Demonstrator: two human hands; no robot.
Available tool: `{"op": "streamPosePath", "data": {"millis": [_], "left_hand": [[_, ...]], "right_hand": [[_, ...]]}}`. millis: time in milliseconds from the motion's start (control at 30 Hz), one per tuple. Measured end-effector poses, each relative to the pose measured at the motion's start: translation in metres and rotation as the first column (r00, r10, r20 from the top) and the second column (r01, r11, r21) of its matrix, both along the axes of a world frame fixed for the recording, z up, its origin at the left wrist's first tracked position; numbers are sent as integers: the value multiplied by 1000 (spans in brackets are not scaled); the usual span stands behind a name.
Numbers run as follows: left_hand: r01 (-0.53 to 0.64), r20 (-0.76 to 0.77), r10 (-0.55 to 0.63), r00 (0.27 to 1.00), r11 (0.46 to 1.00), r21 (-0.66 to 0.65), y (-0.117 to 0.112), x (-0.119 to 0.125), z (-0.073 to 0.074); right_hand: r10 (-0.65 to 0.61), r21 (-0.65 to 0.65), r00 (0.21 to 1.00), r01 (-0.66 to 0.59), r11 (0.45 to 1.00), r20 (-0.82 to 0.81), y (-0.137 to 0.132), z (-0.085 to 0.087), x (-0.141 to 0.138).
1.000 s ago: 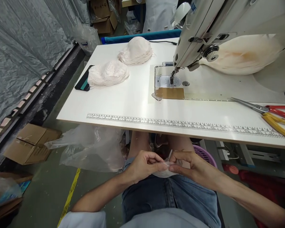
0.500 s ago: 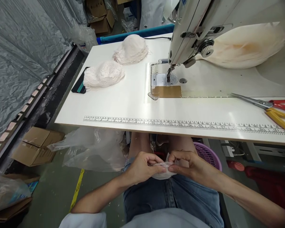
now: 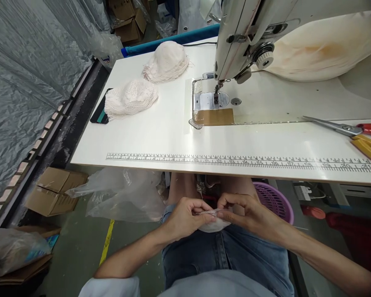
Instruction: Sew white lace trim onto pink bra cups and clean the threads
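Over my lap, just below the table's front edge, both hands pinch a small white fabric piece point(image 3: 215, 225). My left hand point(image 3: 187, 216) grips its left side between thumb and fingers. My right hand point(image 3: 243, 210) pinches the upper edge close by, the fingertips of both hands nearly meeting. The rest of the fabric hangs below the fingers, partly hidden by them. On the table lie a pale lace-edged fabric stack point(image 3: 131, 97) and a pale cup-shaped fabric stack point(image 3: 167, 62).
A sewing machine point(image 3: 241, 41) stands on the white table point(image 3: 148, 142), which has a printed ruler along its front. Scissors point(image 3: 348, 130) with red and yellow handles lie at right. Below are a purple basket point(image 3: 273, 202), a plastic bag point(image 3: 123, 196) and a cardboard box point(image 3: 54, 190).
The view has shifted slightly. Both hands stay over my lap, still pinching the white fabric; its upright corner between the hands no longer shows.
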State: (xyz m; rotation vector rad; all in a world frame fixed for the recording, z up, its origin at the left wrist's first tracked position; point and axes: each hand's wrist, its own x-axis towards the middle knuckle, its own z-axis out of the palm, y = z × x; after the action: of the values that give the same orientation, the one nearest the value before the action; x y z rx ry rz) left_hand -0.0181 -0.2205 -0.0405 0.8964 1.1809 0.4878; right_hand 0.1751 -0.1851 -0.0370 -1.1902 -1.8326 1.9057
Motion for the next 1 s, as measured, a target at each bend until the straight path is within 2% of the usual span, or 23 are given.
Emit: {"op": "streamPosePath", "data": {"millis": [200,467,567,667,733,800,867,933,967,1000], "left_hand": [[20,-92,-12,996,996,87,0,1,5],[108,-265,-49,963,971,212,0,6,9],[181,-362,-65,930,937,299,-1,9,10],[277,-467,-27,884,836,474,-4,12,13],[330,-512,34,859,728,602,-6,14,13],[386,-549,108,829,600,701,-8,15,12],[446,-574,178,799,465,765,-10,15,8],[504,-595,238,767,351,790,-12,14,4],[533,-609,262,749,307,788,-12,13,1],[564,-623,282,729,268,781,-13,13,-1]], "right_hand": [[-31,-83,994,23,996,-103,0,-2,4],[-74,-73,988,65,995,-137,-2,-9,10],[-84,-58,982,75,995,-168,-4,-11,13],[-115,-20,977,113,993,-179,-6,-12,14],[-133,46,975,143,989,-175,-6,-13,15],[-133,171,979,159,972,-155,-6,-15,16],[-170,342,976,207,917,-134,-8,-18,19],[-280,478,950,313,821,-141,-13,-21,22],[-348,496,925,375,783,-151,-18,-23,22],[-399,473,904,423,773,-155,-23,-25,22]]}}
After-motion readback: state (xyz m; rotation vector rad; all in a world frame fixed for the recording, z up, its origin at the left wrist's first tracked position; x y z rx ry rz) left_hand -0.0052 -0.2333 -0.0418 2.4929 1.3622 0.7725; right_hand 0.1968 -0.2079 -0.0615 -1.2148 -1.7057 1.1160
